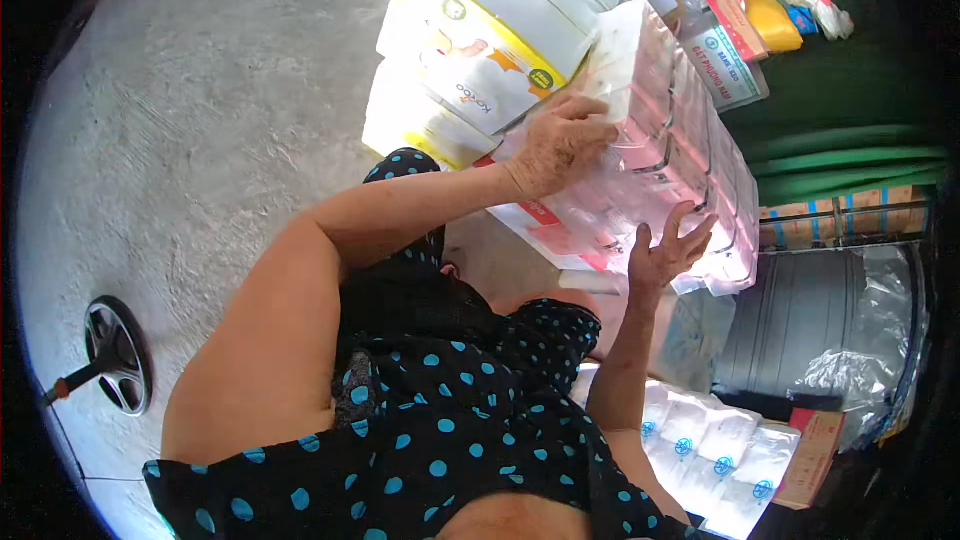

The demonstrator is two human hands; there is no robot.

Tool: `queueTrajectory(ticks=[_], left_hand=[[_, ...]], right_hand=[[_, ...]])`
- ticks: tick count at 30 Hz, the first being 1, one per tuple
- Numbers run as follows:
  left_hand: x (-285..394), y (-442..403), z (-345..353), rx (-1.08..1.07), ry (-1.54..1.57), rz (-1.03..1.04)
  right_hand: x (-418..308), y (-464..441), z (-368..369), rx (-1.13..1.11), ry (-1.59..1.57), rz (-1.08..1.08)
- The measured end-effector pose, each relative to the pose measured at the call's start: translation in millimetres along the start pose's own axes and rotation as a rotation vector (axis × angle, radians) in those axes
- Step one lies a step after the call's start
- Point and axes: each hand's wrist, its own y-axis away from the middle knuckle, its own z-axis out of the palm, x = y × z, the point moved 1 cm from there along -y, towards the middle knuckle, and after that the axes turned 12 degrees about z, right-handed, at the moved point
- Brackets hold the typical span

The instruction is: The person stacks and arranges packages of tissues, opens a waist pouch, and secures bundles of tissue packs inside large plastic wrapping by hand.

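A large stack of pink-and-white packs under clear plastic wrap (680,140) stands in front of the person. My left hand (568,145) reaches across to its near upper corner, with the fingers bent and closed on the plastic wrap; the fingertips are partly hidden. Beside the lower part of the same stack, my right hand (672,250) has its thumb and fingers spread, holding nothing, close to the wrapped side.
White-and-yellow cartons (480,70) lie left of the stack. Clear-wrapped white packs (715,450) and a brown carton (815,455) are at lower right. A green cloth (850,120) hangs at right. A black wheel (118,355) is on the concrete floor (200,140).
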Motion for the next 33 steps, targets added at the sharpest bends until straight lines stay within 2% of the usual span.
queueTrajectory(ticks=[2,4,7,10,12,15,20,23,26,28,31,33], left_hand=[[-6,-7,-4,-0.064,-0.002,-0.019],[-9,-15,-8,-0.110,0.003,-0.022],[-9,-28,-14,-0.242,-0.258,0.041],[-16,-35,-18,-0.271,-0.347,0.064],[-22,-37,-18,-0.290,-0.389,0.084],[-36,-31,-19,-0.196,-0.285,-0.039],[-55,-29,-19,-0.309,-0.244,-0.012],[-65,-27,-21,-0.325,0.064,-0.189],[-66,-30,-22,-0.346,0.086,-0.280],[-65,-31,-21,-0.363,0.108,-0.324],[-54,-37,-24,-0.295,0.310,-0.549],[-50,-37,-27,-0.302,0.356,-0.566]], right_hand=[[-7,-2,-2,0.071,0.087,-0.054],[-8,-5,-2,0.043,0.077,-0.044],[-9,-11,-2,-0.023,0.066,-0.036],[-16,-17,-6,-0.038,0.066,-0.135],[-16,-19,-3,-0.030,0.037,-0.125],[-16,-19,0,-0.025,-0.025,-0.130],[-11,-17,-6,-0.043,-0.088,-0.125],[-6,-12,-8,-0.017,-0.165,-0.118],[2,1,-1,0.115,-0.404,-0.046],[9,8,0,0.143,-0.406,-0.005],[21,16,-1,0.185,-0.422,0.064],[30,14,0,0.107,-0.444,0.098]])
